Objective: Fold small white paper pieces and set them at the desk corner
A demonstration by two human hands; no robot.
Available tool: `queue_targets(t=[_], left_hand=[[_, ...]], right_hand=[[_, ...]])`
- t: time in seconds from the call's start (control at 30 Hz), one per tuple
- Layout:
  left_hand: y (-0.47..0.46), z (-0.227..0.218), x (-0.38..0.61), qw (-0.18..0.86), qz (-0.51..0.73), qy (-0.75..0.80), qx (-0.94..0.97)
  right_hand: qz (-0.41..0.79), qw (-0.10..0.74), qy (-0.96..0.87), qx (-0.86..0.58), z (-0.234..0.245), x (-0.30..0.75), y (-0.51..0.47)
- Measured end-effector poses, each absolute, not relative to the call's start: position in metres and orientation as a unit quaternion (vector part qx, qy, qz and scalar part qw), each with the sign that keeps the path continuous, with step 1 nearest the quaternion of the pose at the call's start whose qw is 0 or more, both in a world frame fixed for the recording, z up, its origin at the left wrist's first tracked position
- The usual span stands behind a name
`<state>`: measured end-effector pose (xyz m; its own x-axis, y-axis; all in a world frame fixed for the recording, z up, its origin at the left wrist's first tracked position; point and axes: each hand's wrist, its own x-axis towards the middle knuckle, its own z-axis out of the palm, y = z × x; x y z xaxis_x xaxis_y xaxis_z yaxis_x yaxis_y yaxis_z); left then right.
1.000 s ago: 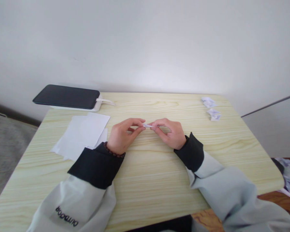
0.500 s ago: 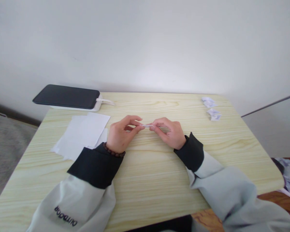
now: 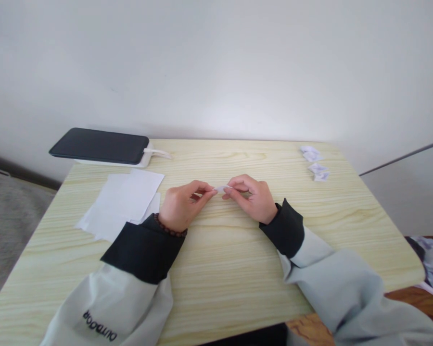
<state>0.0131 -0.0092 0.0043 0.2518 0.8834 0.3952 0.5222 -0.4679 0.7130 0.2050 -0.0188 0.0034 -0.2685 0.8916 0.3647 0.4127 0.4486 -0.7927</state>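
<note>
Between my two hands a small folded piece of white paper (image 3: 221, 189) is held above the middle of the table. My left hand (image 3: 182, 204) pinches its left end between thumb and fingers. Its right end is in the pinch of my right hand (image 3: 252, 196). The fingertips cover both ends, so only a narrow, slightly bowed strip shows. Left of my left hand, several white paper sheets (image 3: 126, 197) lie in a loose, overlapping pile, partly under my left sleeve.
A black phone (image 3: 101, 145) rests on a white block (image 3: 130, 164) at the back left, with a white cable (image 3: 160, 153) at its right end. Folded paper pieces (image 3: 319, 172) lie at the back right of the wooden table (image 3: 231, 274). A white wall (image 3: 216, 72) stands behind.
The paper strip has tilted and bowed, showing more of its face. My left fingers have drawn together onto its end. My right hand stays nearly in place.
</note>
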Motion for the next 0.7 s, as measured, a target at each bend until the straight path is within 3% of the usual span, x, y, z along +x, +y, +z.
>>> queue_targets(t=[0.1, 0.4, 0.7], left_hand=[[-0.0096, 0.0076, 0.0127, 0.244, 0.390, 0.448, 0.766], [-0.0052, 0.0105, 0.0114, 0.429, 0.394, 0.437, 0.685], [-0.0016, 0.0126, 0.0090, 0.440, 0.350, 0.453, 0.692]], right_hand=[[0.295, 0.427, -0.732, -0.442, 0.0033, 0.2053, -0.0185], [0.262, 0.433, -0.743, -0.438, 0.0048, 0.2076, -0.0178], [0.254, 0.424, -0.759, -0.424, 0.0026, 0.2110, -0.0188]])
